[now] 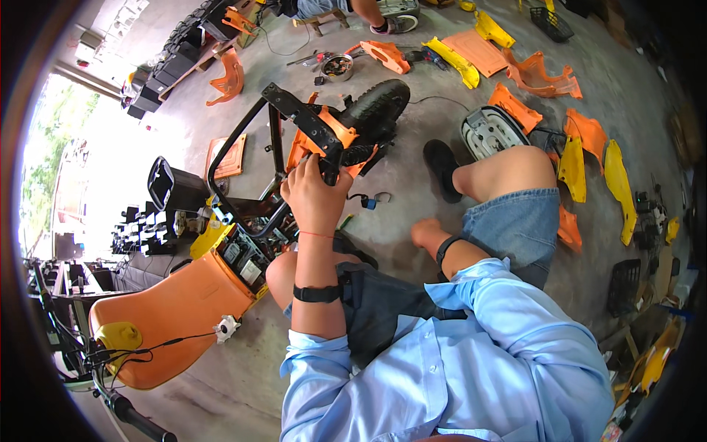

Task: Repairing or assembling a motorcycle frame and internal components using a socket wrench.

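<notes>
An electric scooter's bare black frame [274, 140] lies in front of me, with its knobby rear tyre [377, 107] at the far end. My left hand [313, 195] is closed around a black frame member beside an orange plastic panel [340, 131]; its fingertips and the contact point are partly hidden. Just below that hand, a wire with a blue connector [368, 202] hangs over the floor. My right hand [426, 233] is lowered near my right knee, apart from the scooter. Its fingers are mostly hidden, so what they do is unclear.
The scooter's orange front shield [173, 317] and handlebar grip [136, 420] are at lower left. Orange and yellow panels [571, 169] lie along the right. A grey seat base [492, 132], a metal bowl of small parts [337, 67] and a black bin [175, 184] stand around. Another person [368, 11] sits at the top.
</notes>
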### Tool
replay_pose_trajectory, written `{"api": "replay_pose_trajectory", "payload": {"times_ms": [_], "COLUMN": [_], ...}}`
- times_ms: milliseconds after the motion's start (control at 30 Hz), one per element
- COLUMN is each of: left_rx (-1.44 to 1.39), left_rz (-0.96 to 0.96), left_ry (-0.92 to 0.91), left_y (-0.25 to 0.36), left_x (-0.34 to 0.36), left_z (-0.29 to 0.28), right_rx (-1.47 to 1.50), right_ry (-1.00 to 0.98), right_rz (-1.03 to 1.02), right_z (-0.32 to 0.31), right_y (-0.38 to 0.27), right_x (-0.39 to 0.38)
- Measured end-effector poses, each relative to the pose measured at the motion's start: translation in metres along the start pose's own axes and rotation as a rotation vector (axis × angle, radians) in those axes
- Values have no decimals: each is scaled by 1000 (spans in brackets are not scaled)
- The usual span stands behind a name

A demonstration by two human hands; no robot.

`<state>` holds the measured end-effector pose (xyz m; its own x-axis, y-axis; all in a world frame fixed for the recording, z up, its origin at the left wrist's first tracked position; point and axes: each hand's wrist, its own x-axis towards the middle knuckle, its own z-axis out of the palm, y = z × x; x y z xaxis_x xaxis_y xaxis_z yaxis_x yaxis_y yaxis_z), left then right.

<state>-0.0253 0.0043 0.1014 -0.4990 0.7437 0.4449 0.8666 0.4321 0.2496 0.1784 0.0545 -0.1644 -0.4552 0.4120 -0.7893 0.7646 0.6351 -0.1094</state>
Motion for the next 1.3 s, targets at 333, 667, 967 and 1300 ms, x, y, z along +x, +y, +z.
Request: {"api": "replay_pose_trajectory", "payload": {"times_ms": [333,667,967,1300], "left_rx": [-90,-329,-395,-450], "left_rz": [143,53,10,-76], "left_ry": [-61,-295,-351,-398], "left_y": [-17,-36,-41,-43], "left_x": [5,13,17,23], "left_z": [-13,-24,-21,-17], "right_rx": [47,-16,39,5], "right_ry": [49,-14,79,8], "right_rz": [106,33,40,30], "right_z": [14,19,13,1], "right_y": [14,12,10,6], "right_x": [11,21,8,0]}}
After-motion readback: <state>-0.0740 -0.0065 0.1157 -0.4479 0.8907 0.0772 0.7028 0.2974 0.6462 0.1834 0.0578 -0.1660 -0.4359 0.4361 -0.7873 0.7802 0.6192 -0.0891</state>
